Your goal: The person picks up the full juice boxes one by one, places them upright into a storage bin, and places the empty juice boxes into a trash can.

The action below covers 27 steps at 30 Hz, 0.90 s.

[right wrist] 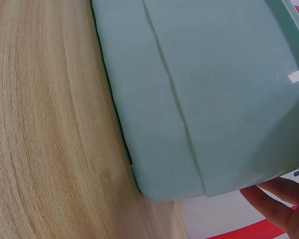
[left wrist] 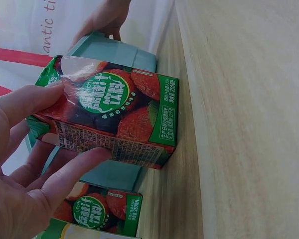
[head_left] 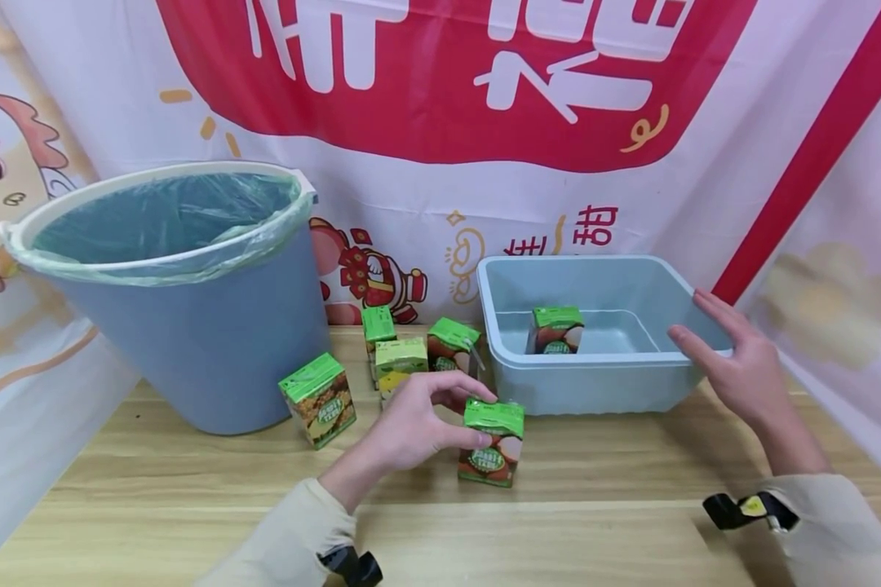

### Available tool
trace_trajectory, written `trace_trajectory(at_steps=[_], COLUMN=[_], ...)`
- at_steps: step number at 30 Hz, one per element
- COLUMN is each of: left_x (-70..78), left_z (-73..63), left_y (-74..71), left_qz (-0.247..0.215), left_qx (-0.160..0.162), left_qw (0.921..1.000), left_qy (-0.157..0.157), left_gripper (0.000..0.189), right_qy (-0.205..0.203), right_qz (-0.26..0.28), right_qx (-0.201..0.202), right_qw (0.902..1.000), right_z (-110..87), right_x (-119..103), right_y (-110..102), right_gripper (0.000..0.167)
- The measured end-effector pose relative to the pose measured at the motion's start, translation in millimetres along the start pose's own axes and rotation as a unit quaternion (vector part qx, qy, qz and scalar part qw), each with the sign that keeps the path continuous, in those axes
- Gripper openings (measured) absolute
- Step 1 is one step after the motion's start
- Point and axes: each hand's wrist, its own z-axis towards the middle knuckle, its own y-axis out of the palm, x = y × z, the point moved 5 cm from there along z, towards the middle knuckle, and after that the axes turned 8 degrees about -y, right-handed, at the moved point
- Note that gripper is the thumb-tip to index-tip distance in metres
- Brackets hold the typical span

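In the head view, my left hand (head_left: 418, 424) grips a lychee juice box (head_left: 493, 444) with a green top, thumb on its front. The left wrist view shows that same juice box (left wrist: 114, 107) with lychees printed on it, close to the wooden table. My right hand (head_left: 749, 371) holds the right rim of a light blue plastic basin (head_left: 595, 387), its thumb over the rim. From the right wrist view, the fingers (right wrist: 274, 199) show at the basin's edge. Another lychee juice box (head_left: 556, 330) stands inside the basin.
A tall blue bin (head_left: 213, 342) with a green liner stands at the left. Beside it is a brown-fronted juice box (head_left: 319, 401). Between bin and basin stand a green-topped box (head_left: 378, 326), a yellow-fronted box (head_left: 400, 356) and a lychee box (head_left: 451, 338). A printed cloth (head_left: 411, 187) hangs behind.
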Motion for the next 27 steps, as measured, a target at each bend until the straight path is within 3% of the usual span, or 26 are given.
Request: trace_trajectory(at_steps=[16,27], left_x=[5.1,18.8], left_z=[-2.4,-10.3], left_y=[-2.8,-8.0], left_qz=[-0.024,-0.034], left_qx=[0.031,0.056], left_qw=[0.9991,0.9976], left_qy=[0.016,0.023], left_gripper=[0.029,0.031], right_qy=[-0.006,-0.006], right_qz=[-0.001,-0.001], right_qx=[0.005,0.005], right_qw=[1.0000,1.0000], right_z=[-0.3,-1.2], right_x=[-1,-2], right_y=[-1,0], right_gripper=[0.079,0.079])
